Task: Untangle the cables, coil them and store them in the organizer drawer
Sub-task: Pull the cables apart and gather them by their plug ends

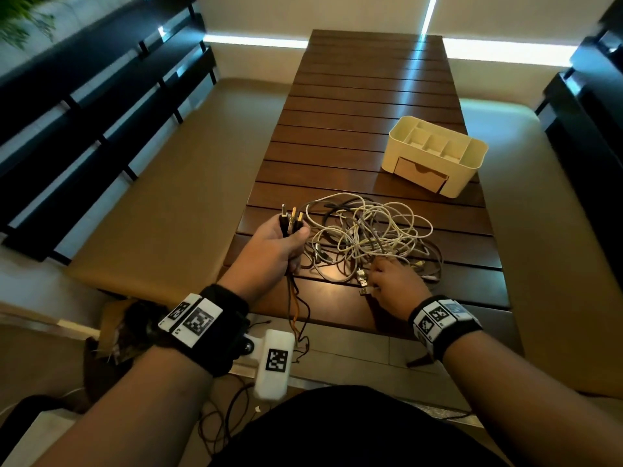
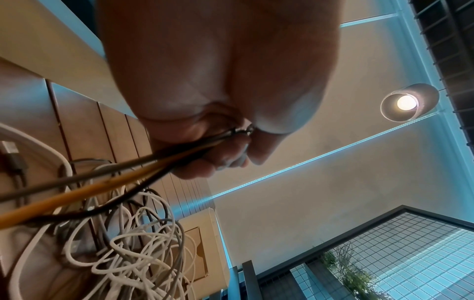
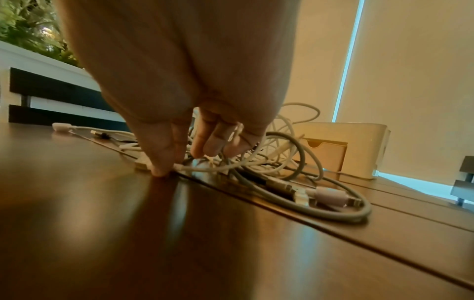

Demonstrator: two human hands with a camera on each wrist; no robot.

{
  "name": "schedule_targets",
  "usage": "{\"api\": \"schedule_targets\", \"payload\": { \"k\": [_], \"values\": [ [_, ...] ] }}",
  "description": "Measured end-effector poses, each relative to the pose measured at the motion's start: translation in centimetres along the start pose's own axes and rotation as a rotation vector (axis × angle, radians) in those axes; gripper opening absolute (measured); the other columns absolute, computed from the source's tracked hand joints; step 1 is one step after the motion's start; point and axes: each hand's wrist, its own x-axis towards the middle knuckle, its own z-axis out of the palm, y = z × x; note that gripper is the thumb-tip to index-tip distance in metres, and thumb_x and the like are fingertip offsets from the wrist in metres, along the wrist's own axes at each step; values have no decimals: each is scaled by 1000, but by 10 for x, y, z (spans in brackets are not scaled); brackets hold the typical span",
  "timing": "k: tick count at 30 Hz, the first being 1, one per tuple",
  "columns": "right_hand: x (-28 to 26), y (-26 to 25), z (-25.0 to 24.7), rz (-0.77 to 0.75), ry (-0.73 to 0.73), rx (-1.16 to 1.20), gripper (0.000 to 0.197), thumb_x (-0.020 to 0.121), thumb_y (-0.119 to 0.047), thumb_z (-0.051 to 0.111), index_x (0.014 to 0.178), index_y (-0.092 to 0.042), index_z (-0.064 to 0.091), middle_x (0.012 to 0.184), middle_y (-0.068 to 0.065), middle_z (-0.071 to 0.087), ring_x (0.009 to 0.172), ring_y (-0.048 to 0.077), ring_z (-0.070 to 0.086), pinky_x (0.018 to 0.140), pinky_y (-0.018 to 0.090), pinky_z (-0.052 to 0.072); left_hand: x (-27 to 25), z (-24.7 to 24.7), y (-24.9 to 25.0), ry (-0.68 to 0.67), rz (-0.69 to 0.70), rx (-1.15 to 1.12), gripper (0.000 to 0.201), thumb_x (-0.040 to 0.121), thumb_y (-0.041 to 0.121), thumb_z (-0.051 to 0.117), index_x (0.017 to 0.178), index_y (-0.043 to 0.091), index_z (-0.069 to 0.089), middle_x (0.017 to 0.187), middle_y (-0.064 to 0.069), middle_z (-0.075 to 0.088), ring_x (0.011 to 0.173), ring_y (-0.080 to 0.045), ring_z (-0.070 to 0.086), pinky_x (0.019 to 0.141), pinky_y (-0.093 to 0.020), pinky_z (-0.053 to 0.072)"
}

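Room: dim room with pale blinds at the far side and a dark slatted wooden table in the middle.
Cables: a loose tangled pile of white, grey and dark cords lies on the near part of the table, in front of the person.
Plug ends: three plug ends stand up out of the left fist, and their dark and orange cords hang down over the table edge.
Left hand: the left hand is lifted just beside the pile with fingers curled tightly around these three cords.
Right hand: the right hand is low at the near edge of the pile; its fingers are bent down among the white cords, one tip on the wood. If it already pinches a cord, I cannot tell.
Organizer: a cream box with open compartments on top stands further back on the right, apart from the pile. Its small drawer looks closed.
Handling: the cords seem light, soft and springy, so loops probably catch each other. I think it is better to take a cord near its plug and follow it out slowly, not pull hard from the middle.
Progress: seems early; nothing is coiled yet.
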Motion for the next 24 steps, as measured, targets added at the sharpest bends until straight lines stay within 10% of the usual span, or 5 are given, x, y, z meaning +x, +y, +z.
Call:
{"api": "schedule_targets", "payload": {
  "k": [13, 17, 24],
  "values": [
    [-5, -68, -110, 13, 162, 826, 7, 94, -30, 64, 97, -29, 59, 91, -8, 65, 80, 1, 63, 68, 16, 51, 3, 5, -2, 23, 55, -19, 22, 106, 22, 44, 109, 11, 61, 60, 11, 47, 57, -8, 46, 61, -26, 45],
    [-12, -72, -151, 16, 431, 1116, 12, 92, -19, 67, 101, -23, 62, 94, -2, 70, 83, 9, 69, 75, 24, 58, 4, 11, 6, 80, 74, -124, 23, 107, 25, 38, 104, 13, 57, 64, 9, 50, 59, -9, 49, 64, -28, 46],
    [-22, -81, -154, 11, 486, 1208, 19, 88, -12, 72, 101, -24, 64, 94, -1, 70, 87, 14, 69, 78, 33, 60, 7, 27, 16, 122, 139, -147, 19, 106, 21, 41, 106, 13, 58, 87, -1, 65, 84, -16, 65, 79, -35, 56]
  ]
}}
